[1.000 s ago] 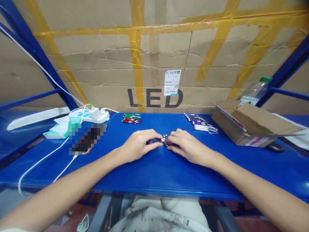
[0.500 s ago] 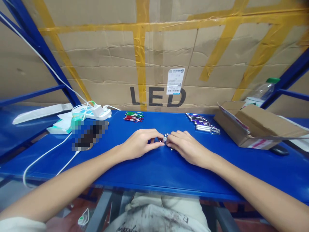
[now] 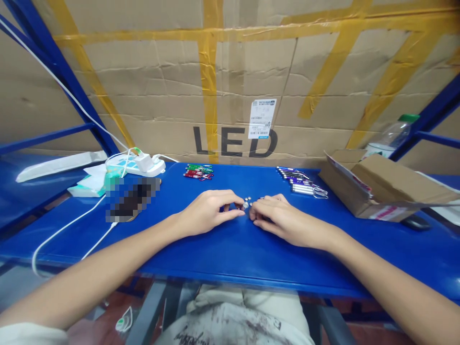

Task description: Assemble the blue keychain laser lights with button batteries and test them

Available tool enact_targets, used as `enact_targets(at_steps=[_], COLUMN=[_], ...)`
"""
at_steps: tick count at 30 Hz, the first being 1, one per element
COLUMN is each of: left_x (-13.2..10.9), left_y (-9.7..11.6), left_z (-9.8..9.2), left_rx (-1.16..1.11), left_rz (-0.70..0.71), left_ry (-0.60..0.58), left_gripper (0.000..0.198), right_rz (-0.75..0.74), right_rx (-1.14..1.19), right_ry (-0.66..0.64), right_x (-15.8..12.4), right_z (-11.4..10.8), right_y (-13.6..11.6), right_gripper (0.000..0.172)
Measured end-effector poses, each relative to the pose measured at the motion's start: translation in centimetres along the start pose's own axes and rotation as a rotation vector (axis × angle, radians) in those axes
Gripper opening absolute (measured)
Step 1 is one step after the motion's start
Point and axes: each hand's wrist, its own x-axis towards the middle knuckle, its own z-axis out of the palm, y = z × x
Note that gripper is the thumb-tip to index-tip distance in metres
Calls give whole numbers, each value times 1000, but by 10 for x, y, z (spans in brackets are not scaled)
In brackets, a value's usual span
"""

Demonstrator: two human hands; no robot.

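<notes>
Small shiny piece (image 3: 246, 205), blue table (image 3: 230, 261).
Left hand (image 3: 210, 212) pinches it at fingertips; right hand (image 3: 278, 218) curls near, hold unclear.

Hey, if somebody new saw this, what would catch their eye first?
Probably the big black LED lettering low on the cardboard behind the blue table. Next, the bare hands close together mid-table: the left hand pinching a small shiny piece, the right hand just beside it, fingers curled. Farther back lie colorful slim pieces, green and red ones left of center, purple and silver ones to the right.
</notes>
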Motion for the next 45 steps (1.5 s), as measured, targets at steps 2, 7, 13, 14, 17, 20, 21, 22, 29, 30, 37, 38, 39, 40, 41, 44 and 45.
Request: enact_targets(at_steps=[2, 7, 13, 14, 17, 20, 21, 22, 29, 30, 37, 38, 39, 40, 41, 44, 45], left_x=[0, 0, 0, 1, 1, 2, 2, 2, 1, 1, 1, 1, 1, 1, 1, 0, 0], left_y=[0, 0, 2, 2, 2, 2, 2, 3, 4, 4, 2, 2, 2, 2, 2, 2, 2], left_z=[0, 0, -1, -1, -2, -2, -2, -1, -2, -2, -2, -2, -2, -1, -1, -1, -1], left_rx=[-2, 3, -7, -7, -4, -1, 1, 3, 19, 19, 13, 12, 13, 15, 18, 21, 20], left_rz=[5, 10, 24, 25, 23, 20, 20, 21, 28, 29, 42, 41, 39, 38, 39, 42, 44], left_ry=[-1, -15, -33, -36, -39, -42, -44, -47, -57, -56, -58, -58, -59, -60, -61, -66, -68], left_gripper=[24, 22, 20, 20, 20, 19, 19, 19, 18, 18, 17, 18, 18, 18, 19, 20, 20], right_rz=[3, 30, 31, 29, 22, 20, 20, 21, 13, 11, -40, -58, -74, -85, -89, -57, -36], right_rx=[-8, -40, -57, -65, -102, -140, -151, -164, -179, -169, 12, 31, 44, 51, 55, 15, -15], right_ry=[13, 30, 47, 54, 83, 99, 100, 103, 101, 94, 127, 133, 138, 146, 156, 195, 201], right_x=[0, 2, 5, 5, 4, 4, 4, 4, 4, 4, 8, 8, 9, 9, 10, 9, 8], right_z=[1, 3, 4, 4, 4, 3, 2, 2, 3, 4, 5, 5, 5, 6, 6, 4, 2], right_y=[-1, -3, -4, -5, -4, -3, -3, -2, 1, 1, 1, 2, 2, 3, 4, 6, 6], right_gripper=[20, 29, 26, 24, 22, 23, 24, 24, 18, 17, 12, 13, 14, 16, 17, 17, 14])
